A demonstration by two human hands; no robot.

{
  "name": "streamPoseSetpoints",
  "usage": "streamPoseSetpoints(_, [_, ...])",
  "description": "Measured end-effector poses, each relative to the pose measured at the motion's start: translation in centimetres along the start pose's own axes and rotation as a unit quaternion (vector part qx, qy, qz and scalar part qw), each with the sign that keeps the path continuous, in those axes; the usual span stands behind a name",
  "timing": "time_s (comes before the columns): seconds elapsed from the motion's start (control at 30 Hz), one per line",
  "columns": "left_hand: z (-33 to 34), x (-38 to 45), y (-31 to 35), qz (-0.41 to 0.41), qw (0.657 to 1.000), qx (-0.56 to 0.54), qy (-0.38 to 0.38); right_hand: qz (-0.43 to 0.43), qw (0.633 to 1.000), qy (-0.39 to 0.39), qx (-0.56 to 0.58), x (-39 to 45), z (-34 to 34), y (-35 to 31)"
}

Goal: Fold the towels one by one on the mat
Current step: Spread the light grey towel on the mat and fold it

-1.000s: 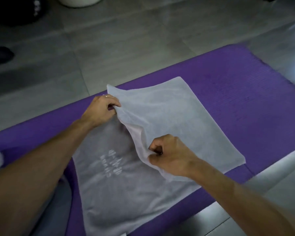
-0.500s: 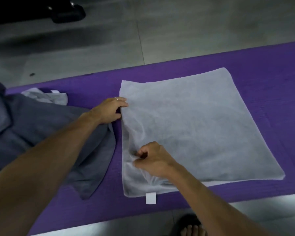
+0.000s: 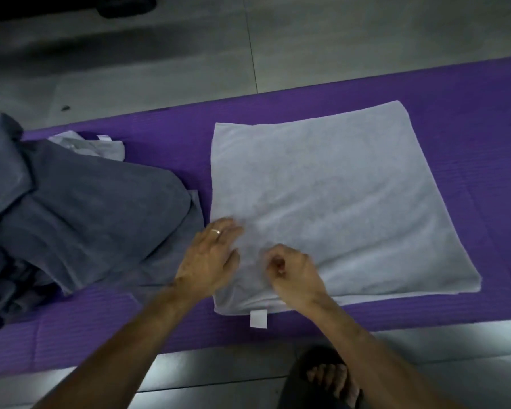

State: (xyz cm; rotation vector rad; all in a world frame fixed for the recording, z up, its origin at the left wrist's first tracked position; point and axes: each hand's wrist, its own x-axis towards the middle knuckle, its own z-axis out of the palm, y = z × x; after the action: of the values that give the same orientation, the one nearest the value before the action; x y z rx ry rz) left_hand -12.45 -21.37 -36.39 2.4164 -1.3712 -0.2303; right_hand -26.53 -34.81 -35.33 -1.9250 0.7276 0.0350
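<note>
A light grey towel (image 3: 337, 196) lies folded flat on the purple mat (image 3: 469, 113), with a white tag (image 3: 258, 318) sticking out of its near edge. My left hand (image 3: 210, 255) rests flat on the towel's near left corner with its fingers spread and a ring on one finger. Just to its right, my right hand (image 3: 292, 273) sits on the towel close to the near edge. Its fingers are curled in and seem to pinch the fabric.
A heap of dark grey towels (image 3: 86, 208) covers the mat's left part, with a small light towel (image 3: 101, 147) behind it. My sandalled foot (image 3: 328, 379) stands on the tiled floor (image 3: 307, 39) before the mat. A dark object (image 3: 124, 4) lies far left.
The towel's lifted half has come down to lie flat on the other half. My left hand slid toward me along the left edge and flattened out, close to my right hand.
</note>
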Motion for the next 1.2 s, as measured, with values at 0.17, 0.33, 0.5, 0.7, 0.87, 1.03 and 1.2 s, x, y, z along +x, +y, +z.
streamPoseSetpoints(0.17, [4.1,-3.2,6.8,0.112,0.992,-0.031,0.042,-0.100,0.926,0.210,-0.296,-3.4,-7.6,7.5])
streamPoseSetpoints(0.33, [6.5,-2.0,9.7,0.176,0.984,0.026,0.004,-0.134,0.899,0.112,-0.402,-6.2,-10.4,11.3])
streamPoseSetpoints(0.5, [6.3,-1.1,10.7,0.240,0.966,0.097,-0.028,-0.168,0.880,0.042,-0.443,-6.3,-11.3,11.7])
streamPoseSetpoints(0.7, [6.5,-0.1,12.1,0.248,0.960,0.125,-0.046,-0.203,0.855,0.053,-0.474,-6.5,-11.6,12.3])
streamPoseSetpoints(0.87, [6.5,-1.0,12.7,0.256,0.959,0.082,-0.087,-0.197,0.867,0.046,-0.455,-8.6,-12.3,13.1])
streamPoseSetpoints(1.03, [9.5,3.2,16.5,0.194,0.979,0.054,-0.040,-0.109,0.900,0.135,-0.401,-7.1,-13.5,13.3])
streamPoseSetpoints(1.2, [12.2,5.4,17.7,0.170,0.967,0.129,-0.141,0.098,0.896,0.145,-0.409,-9.9,-16.4,18.1])
